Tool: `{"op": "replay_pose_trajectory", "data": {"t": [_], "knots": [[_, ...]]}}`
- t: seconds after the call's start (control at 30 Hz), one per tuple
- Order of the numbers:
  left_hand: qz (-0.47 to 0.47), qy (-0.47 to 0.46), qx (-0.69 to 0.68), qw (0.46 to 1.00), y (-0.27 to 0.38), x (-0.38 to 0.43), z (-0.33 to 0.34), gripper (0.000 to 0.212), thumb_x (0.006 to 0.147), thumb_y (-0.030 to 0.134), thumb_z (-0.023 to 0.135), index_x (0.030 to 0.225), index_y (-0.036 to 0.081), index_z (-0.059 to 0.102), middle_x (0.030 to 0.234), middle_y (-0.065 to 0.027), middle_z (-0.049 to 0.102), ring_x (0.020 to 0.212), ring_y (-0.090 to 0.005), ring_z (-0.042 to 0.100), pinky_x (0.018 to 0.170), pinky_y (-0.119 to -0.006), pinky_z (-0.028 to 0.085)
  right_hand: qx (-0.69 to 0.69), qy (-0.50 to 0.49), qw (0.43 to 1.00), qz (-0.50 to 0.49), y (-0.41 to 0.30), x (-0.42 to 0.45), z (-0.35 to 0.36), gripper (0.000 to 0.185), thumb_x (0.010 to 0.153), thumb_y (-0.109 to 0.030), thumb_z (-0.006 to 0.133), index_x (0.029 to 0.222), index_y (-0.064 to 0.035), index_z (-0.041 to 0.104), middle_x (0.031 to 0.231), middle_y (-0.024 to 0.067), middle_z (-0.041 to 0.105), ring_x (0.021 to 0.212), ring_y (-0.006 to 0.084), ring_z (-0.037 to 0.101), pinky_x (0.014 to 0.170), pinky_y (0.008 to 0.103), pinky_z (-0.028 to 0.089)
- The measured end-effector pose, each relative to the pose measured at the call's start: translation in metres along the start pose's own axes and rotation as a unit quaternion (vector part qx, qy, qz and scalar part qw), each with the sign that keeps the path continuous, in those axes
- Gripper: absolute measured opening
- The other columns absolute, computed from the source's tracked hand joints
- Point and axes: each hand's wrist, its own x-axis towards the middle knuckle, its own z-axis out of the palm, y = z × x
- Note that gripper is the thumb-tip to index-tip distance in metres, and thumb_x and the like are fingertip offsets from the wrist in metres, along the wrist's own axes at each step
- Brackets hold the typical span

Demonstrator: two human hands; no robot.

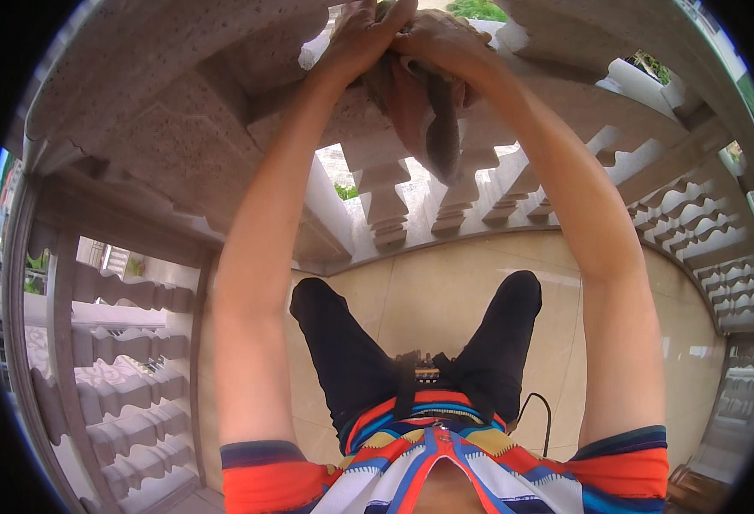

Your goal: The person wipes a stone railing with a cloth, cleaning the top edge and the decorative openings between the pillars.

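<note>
Both arms reach up to the top of the view. My left hand (370, 32) and my right hand (444, 42) meet there, closed around a bunched cloth (415, 109). The cloth looks damp and soiled, pinkish brown and grey, and its loose end hangs below the hands in front of the balusters. The hands are beside the stone balustrade (544, 83); whether the cloth touches it cannot be told. Part of the fingers is hidden at the picture's upper edge.
A stone pillar (178, 148) stands at the left of the hands. Rows of stone balusters (133, 385) run along the left and a curved row (692, 212) along the right. Below lies a tiled floor (441, 270). A thin black cable (549, 417) loops beside the person.
</note>
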Motion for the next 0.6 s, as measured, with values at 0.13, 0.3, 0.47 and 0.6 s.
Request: {"op": "replay_pose_trajectory", "data": {"t": [0.13, 0.3, 0.47, 0.6], "knots": [[0.095, 0.077, 0.107, 0.987, -0.024, -0.023, -0.006, 0.050, 0.090, 0.043, 0.051, 0.111, -0.002, 0.056, 0.106, -0.0158, 0.061, 0.094, -0.0233, 0.058, 0.085, -0.032, 0.043, -0.018, -0.062, 0.997, 0.049, 0.011, 0.038, 0.004, 0.036, 0.082, -0.041, 0.050, 0.099, -0.0117, 0.065, 0.097, 0.0109, 0.064, 0.095, 0.0276, 0.059, 0.082, 0.0361, 0.045], [0.040, 0.081, 0.046, 0.995, -0.005, -0.023, -0.012, 0.035, 0.093, 0.028, 0.046, 0.111, 0.001, 0.058, 0.102, -0.0189, 0.063, 0.095, -0.0282, 0.061, 0.083, -0.035, 0.045, 0.056, -0.009, 0.997, -0.056, 0.052, 0.056, 0.021, 0.034, 0.084, -0.036, 0.049, 0.100, -0.0111, 0.064, 0.099, 0.0129, 0.065, 0.096, 0.0284, 0.060, 0.082, 0.0382, 0.046], [0.142, 0.045, 0.162, 0.976, -0.012, -0.031, -0.010, 0.028, 0.090, 0.023, 0.051, 0.106, 0.003, 0.062, 0.103, -0.0121, 0.062, 0.096, -0.0225, 0.058, 0.085, -0.032, 0.043, 0.038, -0.039, 0.998, 0.014, 0.013, 0.008, -0.001, 0.047, 0.080, -0.036, 0.052, 0.125, -0.0225, 0.052, 0.123, 0.0121, 0.053, 0.114, 0.0346, 0.050, 0.088, 0.0447, 0.045], [0.016, 0.043, 0.032, 0.998, 0.005, -0.046, -0.011, 0.020, 0.090, 0.021, 0.054, 0.098, 0.003, 0.058, 0.086, -0.0062, 0.060, 0.083, -0.0143, 0.054, 0.076, -0.027, 0.042, -0.126, 0.160, 0.974, -0.096, 0.005, -0.040, 0.021, 0.034, 0.082, -0.031, 0.048, 0.112, -0.0233, 0.061, 0.107, 0.0110, 0.058, 0.101, 0.0346, 0.057, 0.082, 0.0451, 0.047]]}}
